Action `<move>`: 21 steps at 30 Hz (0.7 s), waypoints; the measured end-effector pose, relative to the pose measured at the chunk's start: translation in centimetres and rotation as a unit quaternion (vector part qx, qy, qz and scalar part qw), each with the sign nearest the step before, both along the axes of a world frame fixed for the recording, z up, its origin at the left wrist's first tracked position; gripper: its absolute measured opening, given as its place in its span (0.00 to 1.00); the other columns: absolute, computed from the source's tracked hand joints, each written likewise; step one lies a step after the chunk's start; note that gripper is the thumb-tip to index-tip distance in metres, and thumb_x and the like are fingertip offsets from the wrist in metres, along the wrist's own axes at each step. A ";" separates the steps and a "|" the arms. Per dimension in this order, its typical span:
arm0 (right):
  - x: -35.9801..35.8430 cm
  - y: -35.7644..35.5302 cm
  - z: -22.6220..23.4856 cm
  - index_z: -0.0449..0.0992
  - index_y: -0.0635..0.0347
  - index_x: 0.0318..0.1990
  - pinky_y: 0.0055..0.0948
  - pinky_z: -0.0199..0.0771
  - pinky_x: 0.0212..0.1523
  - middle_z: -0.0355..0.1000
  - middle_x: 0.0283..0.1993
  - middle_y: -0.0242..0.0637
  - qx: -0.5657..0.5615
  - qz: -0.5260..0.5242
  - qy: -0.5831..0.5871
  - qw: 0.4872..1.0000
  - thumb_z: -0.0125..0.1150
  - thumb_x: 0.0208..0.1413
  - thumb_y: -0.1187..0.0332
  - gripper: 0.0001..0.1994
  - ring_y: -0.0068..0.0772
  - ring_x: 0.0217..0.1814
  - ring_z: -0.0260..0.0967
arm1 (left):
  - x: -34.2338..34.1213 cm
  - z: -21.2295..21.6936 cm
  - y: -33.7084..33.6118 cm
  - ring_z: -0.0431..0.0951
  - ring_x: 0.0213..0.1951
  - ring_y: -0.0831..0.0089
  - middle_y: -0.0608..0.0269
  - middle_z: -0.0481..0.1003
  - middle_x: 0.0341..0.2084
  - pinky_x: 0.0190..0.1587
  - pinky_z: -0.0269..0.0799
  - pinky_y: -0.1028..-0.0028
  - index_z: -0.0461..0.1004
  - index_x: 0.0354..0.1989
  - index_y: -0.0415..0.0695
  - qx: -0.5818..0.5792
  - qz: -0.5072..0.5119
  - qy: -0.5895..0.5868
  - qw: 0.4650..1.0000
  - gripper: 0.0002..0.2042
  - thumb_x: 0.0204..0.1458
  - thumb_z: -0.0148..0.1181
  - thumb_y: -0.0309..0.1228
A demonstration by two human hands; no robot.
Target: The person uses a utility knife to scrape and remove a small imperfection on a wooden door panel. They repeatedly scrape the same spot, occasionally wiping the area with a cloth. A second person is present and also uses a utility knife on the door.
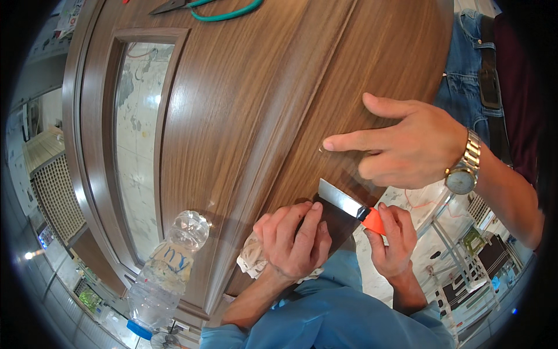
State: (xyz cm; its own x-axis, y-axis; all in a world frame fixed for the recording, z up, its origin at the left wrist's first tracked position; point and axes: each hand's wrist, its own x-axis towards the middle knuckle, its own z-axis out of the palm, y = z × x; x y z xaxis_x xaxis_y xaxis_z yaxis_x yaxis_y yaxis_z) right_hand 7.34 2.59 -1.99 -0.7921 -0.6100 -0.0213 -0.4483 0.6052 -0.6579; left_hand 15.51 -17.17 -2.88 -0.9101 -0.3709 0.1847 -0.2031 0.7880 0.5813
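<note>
My right hand (396,239) grips the orange handle of a putty knife (343,199). Its flat metal blade points up and left, just over the brown wood-grain door panel (232,110). Beside the blade, my left hand (293,239) is curled around a crumpled white cloth (251,256), which shows past its edges; the fingers hide most of it. Another person's hand (412,142), wearing a gold watch, reaches in from the right. Its index fingertip touches the panel by a small pale speck (321,150), beyond the knife's tip.
A clear plastic bottle (154,294) with a blue cap stands left of my left arm. Teal-handled scissors (226,13) lie at the panel's far edge. The panel has a framed rectangular opening (139,116) at left. The other person (471,75) stands close at the right edge.
</note>
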 end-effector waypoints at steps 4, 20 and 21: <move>-0.8 -0.2 0.1 0.77 0.66 0.59 0.34 0.73 0.31 0.70 0.42 0.46 0.008 0.016 0.006 1.000 0.72 0.48 0.74 0.27 0.40 0.35 0.70 | -0.4 0.1 -0.1 0.76 0.44 0.58 0.53 0.78 0.45 0.49 0.66 0.61 0.79 0.53 0.35 -0.002 0.002 -0.008 1.000 0.23 0.43 0.65 0.24; -2.0 0.1 -0.8 0.74 0.64 0.62 0.38 0.72 0.35 0.71 0.45 0.48 0.061 0.093 0.027 0.993 0.74 0.47 0.71 0.31 0.47 0.38 0.70 | -0.1 -1.4 0.0 0.73 0.49 0.57 0.50 0.77 0.54 0.52 0.63 0.62 0.80 0.53 0.34 -0.053 0.000 -0.053 0.997 0.25 0.46 0.69 0.33; -1.8 0.2 -0.8 0.76 0.61 0.61 0.37 0.71 0.34 0.72 0.45 0.46 0.069 0.093 0.034 0.993 0.75 0.45 0.70 0.31 0.44 0.37 0.70 | 0.2 -1.5 0.2 0.73 0.49 0.57 0.50 0.77 0.54 0.52 0.63 0.62 0.80 0.54 0.34 -0.062 0.001 -0.055 0.997 0.25 0.46 0.69 0.34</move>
State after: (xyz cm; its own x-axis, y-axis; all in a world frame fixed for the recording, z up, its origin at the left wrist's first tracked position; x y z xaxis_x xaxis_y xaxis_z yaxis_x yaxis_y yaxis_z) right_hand 5.50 2.78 -2.83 -0.6692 -0.7403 -0.0642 -0.6010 0.5900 -0.5392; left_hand 15.72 -16.98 -4.36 -0.9269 -0.3522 0.1293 -0.2606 0.8523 0.4535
